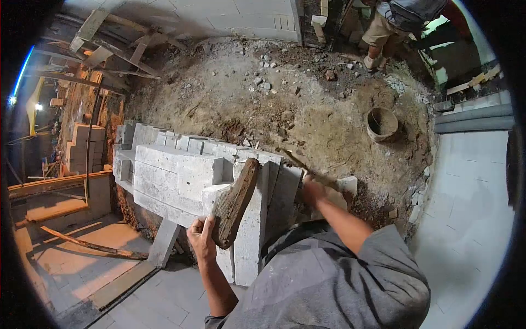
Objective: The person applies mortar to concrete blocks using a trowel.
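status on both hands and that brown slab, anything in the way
Left hand holding brown slab over pale blocks. Right hand beside blocks, grip unclear. Nothing seen blocking slab; bucket well off on dirt.

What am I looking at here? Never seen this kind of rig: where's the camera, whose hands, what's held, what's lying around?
No robot: one picture, from a camera worn on a person's head, looking forward and down. The bare left hand grips a rough brown slab with a mesh-textured face. The right hand is blurred beside the pale stacked blocks; whether it holds anything is unclear. Beyond, a bucket stands on rubble-strewn ground, and another person is partly visible.
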Tool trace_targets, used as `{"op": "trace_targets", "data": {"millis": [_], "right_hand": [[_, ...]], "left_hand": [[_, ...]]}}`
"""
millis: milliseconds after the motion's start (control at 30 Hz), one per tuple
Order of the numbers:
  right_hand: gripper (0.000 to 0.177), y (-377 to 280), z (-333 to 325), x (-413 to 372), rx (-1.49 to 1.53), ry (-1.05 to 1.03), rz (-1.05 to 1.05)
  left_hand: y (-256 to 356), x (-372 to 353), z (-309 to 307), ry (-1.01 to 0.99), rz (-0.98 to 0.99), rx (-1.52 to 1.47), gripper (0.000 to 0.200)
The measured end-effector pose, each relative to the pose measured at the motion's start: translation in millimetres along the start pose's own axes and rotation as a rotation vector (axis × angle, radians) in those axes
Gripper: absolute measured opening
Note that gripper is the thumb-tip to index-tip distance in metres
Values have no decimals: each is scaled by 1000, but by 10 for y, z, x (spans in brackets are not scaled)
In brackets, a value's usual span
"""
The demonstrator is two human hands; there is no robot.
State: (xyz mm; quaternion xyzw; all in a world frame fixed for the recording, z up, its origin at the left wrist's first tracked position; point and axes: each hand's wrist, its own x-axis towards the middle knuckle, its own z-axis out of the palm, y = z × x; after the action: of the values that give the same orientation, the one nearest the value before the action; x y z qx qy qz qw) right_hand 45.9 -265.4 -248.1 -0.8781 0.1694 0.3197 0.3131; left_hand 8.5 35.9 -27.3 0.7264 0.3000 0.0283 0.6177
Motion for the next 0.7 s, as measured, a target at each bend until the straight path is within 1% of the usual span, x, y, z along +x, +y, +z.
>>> {"op": "trace_targets", "data": {"millis": [33, 100, 167, 200, 233, 267, 300, 333, 400, 433, 500, 533, 600, 633, 700], "right_hand": [[25, -134, 14, -102, -156, -3, -83], [21, -49, 191, -154, -317, -19, -167], [25, 186, 516, 39, -334, -95, -199], [30, 159, 377, -154, -435, -166, -221], [34, 30, 65, -360, -533, -219, -243], [35, 21, -184, -440, -499, -259, -264], [37, 73, -375, -573, -471, -322, -285], [37, 104, -488, -750, -480, -339, -286], [33, 63, -692, -964, -137, -316, -286], [33, -56, -840, -1036, -141, -328, -290], [30, -339, -1084, -1069, 412, -249, -240], [28, -420, -1104, -1001, 316, -32, -439], [25, -648, -1161, -975, 131, 208, -552], [25, -718, -1183, -947, 141, 218, -549], [24, -796, -1205, -909, 16, 228, -719]], "left_hand": [[37, 4, 7, -13, 21, 56, 22], [158, -22, 27, -47, 27, 130, 22], [165, -38, 84, -19, 25, 122, 23], [181, -47, 75, -5, 23, 120, 24], [155, -6, 20, -17, 116, 255, 26], [55, 34, -29, -27, 109, 247, 26], [66, 47, 10, -30, 89, 179, 25], [66, -6, 21, -26, 55, 119, 25], [26, -20, -8, -24, 36, 115, 25], [7, -30, -22, -34, 24, 114, 24], [2, -72, -11, -23, 14, 102, 24], [6, -65, 2, -24, 19, 81, 23], [-28, -49, -10, -43, 42, 93, 23], [-26, -46, -5, -43, 37, 84, 23], [-63, -29, -39, -59, 35, 66, 22]]}}
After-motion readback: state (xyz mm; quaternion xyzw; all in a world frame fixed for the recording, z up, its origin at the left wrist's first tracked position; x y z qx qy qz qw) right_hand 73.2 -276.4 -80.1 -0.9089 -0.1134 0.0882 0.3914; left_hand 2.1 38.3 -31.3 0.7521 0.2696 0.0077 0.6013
